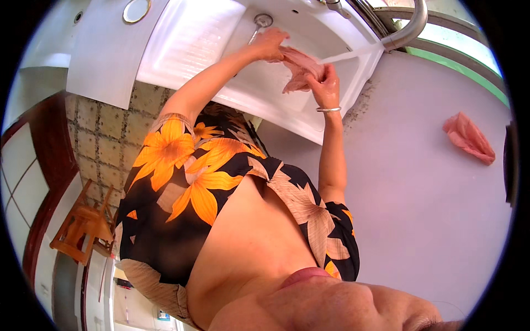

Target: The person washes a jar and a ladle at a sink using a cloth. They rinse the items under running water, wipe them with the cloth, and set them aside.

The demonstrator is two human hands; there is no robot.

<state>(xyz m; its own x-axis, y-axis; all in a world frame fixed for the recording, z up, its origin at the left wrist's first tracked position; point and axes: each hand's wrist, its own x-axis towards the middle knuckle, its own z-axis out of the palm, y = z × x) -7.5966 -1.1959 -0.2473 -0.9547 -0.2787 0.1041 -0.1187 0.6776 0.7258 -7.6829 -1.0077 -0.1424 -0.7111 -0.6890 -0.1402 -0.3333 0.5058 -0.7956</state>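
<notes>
Over the white sink basin (254, 83), a wet pink cloth (302, 67) is stretched between my two hands. My left hand (270, 44) pinches its far left end, near the metal drain (264, 20). With a silver bangle on the wrist, my right hand (326, 87) has its fingers closed on the cloth's right end. A stream of water (348, 55) runs from the curved metal faucet (406, 36) toward the cloth beside my right hand. The sink's ribbed washboard (190, 41) slopes to the left of the basin.
A second pink cloth (469, 138) lies crumpled on the grey surface (419, 193) at right. At the far left, a round white lid or dish (136, 10) rests on a pale board (107, 60). A wooden stool (83, 229) stands on the tiled floor (110, 124) at left.
</notes>
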